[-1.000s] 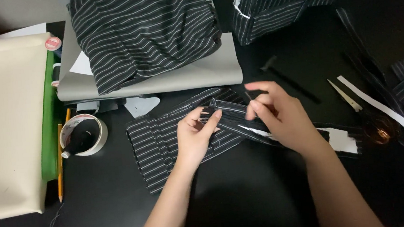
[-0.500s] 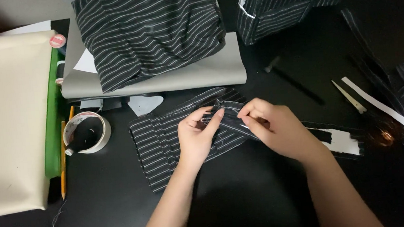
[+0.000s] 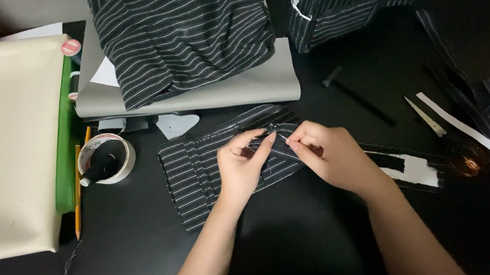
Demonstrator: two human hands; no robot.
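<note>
Black tabletop point(image 3: 299, 248). At the far left lies a cream padded board point(image 3: 10, 148) with a green edge; a pencil point(image 3: 77, 189) lies along its right side. Just right of that is a roll of tape point(image 3: 108, 158) with a dark spool standing inside it. Further back, a grey pad point(image 3: 196, 92) carries a heap of striped fabric point(image 3: 180, 38).

Centre: the striped fabric piece point(image 3: 192, 170), black with thin white lines, lies flat on the tabletop, folded or pleated along its left half. The left hand point(image 3: 241, 166) rests on it, fingers curled and thumb to forefinger, pinching its upper edge. The right hand point(image 3: 327, 157) meets it from the right, fingertips closed on the same edge at a small bunched spot. Both hands are pinched shut on the cloth, nearly touching each other. A thin thread seems to hang between them; whether a needle is held cannot be told.

Judgement: the work looks mid-way, the piece already folded, the edge under the fingers unfinished.

Right: a black stick-like tool point(image 3: 357, 98), scissors point(image 3: 446, 140), a white paper strip point(image 3: 475, 136) and more striped scraps.
</note>
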